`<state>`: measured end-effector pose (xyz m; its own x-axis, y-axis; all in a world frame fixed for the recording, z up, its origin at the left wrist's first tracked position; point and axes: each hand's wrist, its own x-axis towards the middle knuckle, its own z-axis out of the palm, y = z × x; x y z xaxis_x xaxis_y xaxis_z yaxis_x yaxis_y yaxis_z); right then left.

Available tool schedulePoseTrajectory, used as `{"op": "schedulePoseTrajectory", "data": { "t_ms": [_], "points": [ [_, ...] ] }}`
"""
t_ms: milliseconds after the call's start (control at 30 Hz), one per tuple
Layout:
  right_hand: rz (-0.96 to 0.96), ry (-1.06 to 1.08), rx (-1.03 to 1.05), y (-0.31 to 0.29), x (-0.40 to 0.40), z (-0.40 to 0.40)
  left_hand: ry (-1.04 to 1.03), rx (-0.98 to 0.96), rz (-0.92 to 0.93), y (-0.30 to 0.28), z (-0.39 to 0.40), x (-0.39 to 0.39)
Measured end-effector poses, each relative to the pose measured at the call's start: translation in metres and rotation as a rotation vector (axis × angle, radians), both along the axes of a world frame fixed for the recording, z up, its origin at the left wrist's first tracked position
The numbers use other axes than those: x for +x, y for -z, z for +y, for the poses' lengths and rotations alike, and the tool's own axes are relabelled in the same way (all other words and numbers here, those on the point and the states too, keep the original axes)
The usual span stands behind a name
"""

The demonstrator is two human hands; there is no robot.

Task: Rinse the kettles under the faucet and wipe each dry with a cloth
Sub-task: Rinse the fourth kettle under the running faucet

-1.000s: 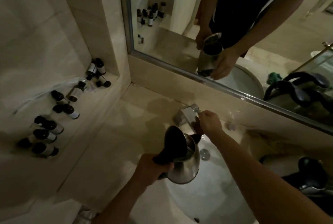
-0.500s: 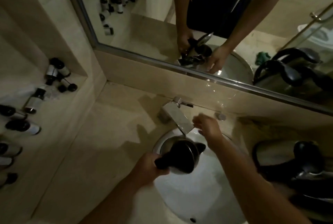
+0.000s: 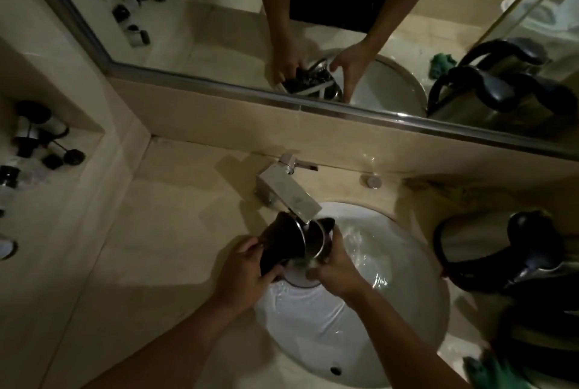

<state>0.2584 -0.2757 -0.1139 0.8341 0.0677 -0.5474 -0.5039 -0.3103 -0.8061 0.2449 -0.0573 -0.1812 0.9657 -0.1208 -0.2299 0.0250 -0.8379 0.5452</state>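
The steel kettle [image 3: 308, 239] hangs tilted over the sink [image 3: 391, 263], its open mouth right under the faucet [image 3: 291, 194] spout. The left hand [image 3: 242, 276] is wrapped round the black handle, and the right hand [image 3: 335, 269] cups the wet metal body from the side. Polished and wet, the body will likely be slippery, and it gets heavier as it fills, so the handle is the sure hold. In this dim view I cannot tell how much water is inside. Two more kettles [image 3: 488, 250] wait on the surface [image 3: 141, 247] to the right, near a green cloth [image 3: 495, 373].
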Motion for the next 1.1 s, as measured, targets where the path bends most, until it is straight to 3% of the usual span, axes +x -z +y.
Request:
{"op": "schedulePoseTrajectory", "data": {
  "t_ms": [233,433,600,833,1100],
  "points": [
    [-0.015,-0.022,-0.254,0.054,0.010,0.009,0.022,0.033,-0.041,0.007,-0.003,0.001],
    [-0.002,-0.058,-0.290,0.089,0.011,0.000,0.027,-0.001,-0.126,0.019,-0.002,0.003],
    [-0.005,-0.060,-0.307,0.059,0.015,0.006,-0.010,-0.027,-0.254,0.022,-0.003,0.004],
    [0.084,0.008,-0.236,0.047,0.016,0.008,-0.007,-0.007,-0.172,0.024,-0.004,0.003],
    [0.080,-0.004,-0.245,0.046,0.018,0.007,0.002,0.042,-0.222,0.028,-0.004,0.005]
  ]
}}
